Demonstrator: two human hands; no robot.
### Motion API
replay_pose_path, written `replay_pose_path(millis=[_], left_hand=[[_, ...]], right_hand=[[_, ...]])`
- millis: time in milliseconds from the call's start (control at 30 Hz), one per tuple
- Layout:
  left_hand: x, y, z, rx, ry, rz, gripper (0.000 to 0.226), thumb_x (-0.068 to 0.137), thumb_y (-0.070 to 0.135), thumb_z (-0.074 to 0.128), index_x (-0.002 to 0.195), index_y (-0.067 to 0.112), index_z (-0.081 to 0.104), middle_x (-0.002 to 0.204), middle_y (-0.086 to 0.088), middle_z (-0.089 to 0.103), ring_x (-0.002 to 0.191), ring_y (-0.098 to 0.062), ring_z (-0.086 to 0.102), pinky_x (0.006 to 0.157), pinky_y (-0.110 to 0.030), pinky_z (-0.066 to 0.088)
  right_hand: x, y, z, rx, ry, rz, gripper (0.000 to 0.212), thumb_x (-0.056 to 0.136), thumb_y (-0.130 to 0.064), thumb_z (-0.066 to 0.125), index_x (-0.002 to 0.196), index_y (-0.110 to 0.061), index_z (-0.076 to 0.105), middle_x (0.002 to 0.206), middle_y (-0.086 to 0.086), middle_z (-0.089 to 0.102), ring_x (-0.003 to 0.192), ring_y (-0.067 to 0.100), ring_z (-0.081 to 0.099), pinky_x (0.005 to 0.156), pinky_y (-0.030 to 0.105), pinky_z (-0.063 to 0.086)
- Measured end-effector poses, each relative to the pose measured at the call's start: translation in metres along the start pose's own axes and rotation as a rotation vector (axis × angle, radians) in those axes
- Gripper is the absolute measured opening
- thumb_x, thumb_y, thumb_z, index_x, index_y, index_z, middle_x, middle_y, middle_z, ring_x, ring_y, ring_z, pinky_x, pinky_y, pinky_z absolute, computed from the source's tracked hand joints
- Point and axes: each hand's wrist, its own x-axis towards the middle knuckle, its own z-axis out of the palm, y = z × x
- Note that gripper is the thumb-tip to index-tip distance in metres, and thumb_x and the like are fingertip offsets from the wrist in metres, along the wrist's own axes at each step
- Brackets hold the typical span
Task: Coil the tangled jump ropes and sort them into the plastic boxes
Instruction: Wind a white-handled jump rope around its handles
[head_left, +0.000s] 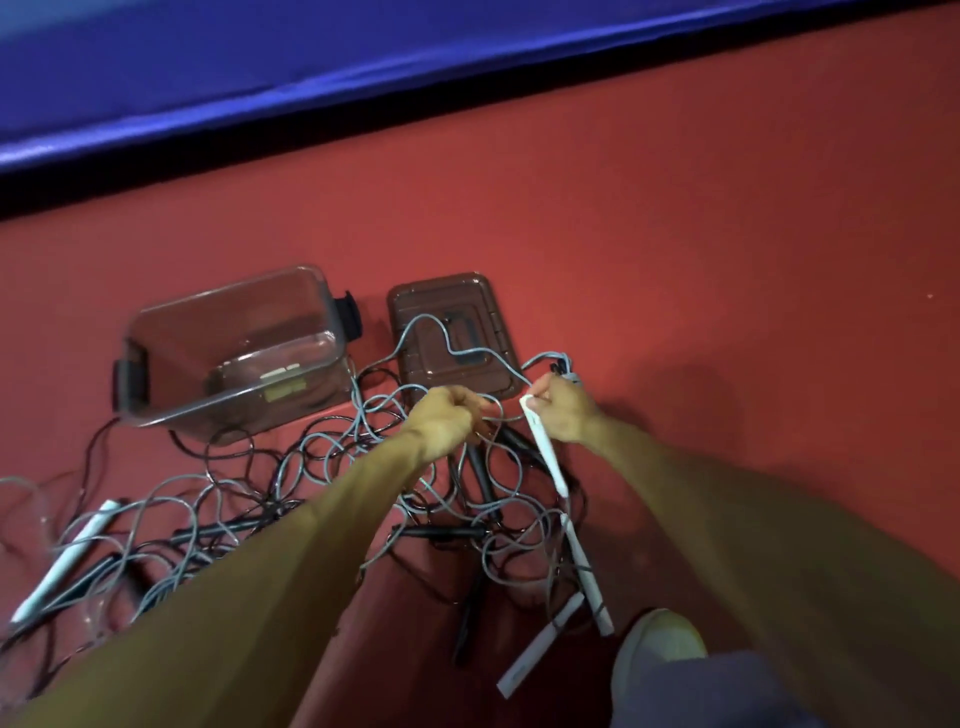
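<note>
Untangling looks barely begun: left hand (447, 422) grips grey cord (449, 349), right hand (565, 410) holds a white handle (544, 449). Ropes (322, 457) lie knotted on floor (675, 260); box (156, 314) holds none.

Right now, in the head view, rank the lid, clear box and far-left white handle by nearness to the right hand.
1. Lid, just up-left of the right hand.
2. Clear box, farther left.
3. Far-left white handle, near the left edge.
</note>
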Motion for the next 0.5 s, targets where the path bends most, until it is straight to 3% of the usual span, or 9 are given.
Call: replay_pose_path(millis=[33,167,233,333,433,500], left_hand=[[-0.008,0.005,-0.008,0.018,0.015,0.013,0.023,0.094,-0.005,0.047,0.085,0.012,0.06,0.067,-0.005,0.058,0.057,-0.014,0.053,0.045,-0.012,0.041],[-0.047,0.023,-0.044,0.124,0.09,0.081,0.016,0.089,0.0,0.058,0.101,0.011,0.059,0.072,-0.005,0.058,0.058,-0.013,0.049,0.052,-0.02,0.04],[-0.073,0.03,-0.063,0.105,0.111,0.112,0.021,0.088,0.0,0.059,0.107,0.008,0.059,0.08,-0.01,0.062,0.064,-0.017,0.054,0.062,-0.025,0.044],[-0.112,0.037,-0.09,0.106,0.164,0.158,0.017,0.085,-0.002,0.061,0.102,0.005,0.061,0.078,-0.009,0.062,0.07,-0.023,0.056,0.068,-0.033,0.045],[-0.153,0.042,-0.115,-0.013,0.289,0.217,0.024,0.088,0.001,0.064,0.111,0.0,0.058,0.08,-0.011,0.064,0.063,-0.024,0.058,0.065,-0.037,0.049],[-0.184,0.047,-0.131,0.012,0.437,0.276,0.024,0.088,0.02,0.071,0.106,0.008,0.06,0.085,-0.007,0.068,0.064,-0.021,0.061,0.067,-0.036,0.053]], right_hand=[[-0.008,-0.018,-0.005,0.008,0.007,-0.026,0.011,0.096,-0.01,0.054,0.086,-0.011,0.059,0.076,-0.002,0.054,0.089,0.022,0.056,0.074,0.028,0.046],[-0.037,-0.085,-0.011,0.175,0.015,-0.145,0.015,0.095,-0.013,0.056,0.083,-0.022,0.054,0.083,-0.001,0.057,0.097,0.034,0.065,0.085,0.047,0.054],[-0.061,-0.124,-0.012,0.252,0.002,-0.194,0.014,0.096,-0.014,0.054,0.085,-0.023,0.054,0.089,0.003,0.059,0.091,0.03,0.067,0.076,0.045,0.057],[-0.098,-0.183,-0.011,0.389,0.018,-0.315,0.006,0.097,-0.011,0.052,0.1,-0.016,0.055,0.089,-0.001,0.055,0.077,0.014,0.06,0.061,0.032,0.055],[-0.14,-0.234,-0.01,0.471,0.027,-0.433,0.008,0.096,-0.009,0.054,0.099,-0.016,0.055,0.087,-0.004,0.052,0.08,0.012,0.058,0.064,0.032,0.056],[-0.17,-0.263,-0.011,0.515,0.011,-0.496,0.006,0.095,-0.01,0.056,0.098,-0.015,0.057,0.088,-0.004,0.054,0.085,0.016,0.061,0.069,0.037,0.058]])
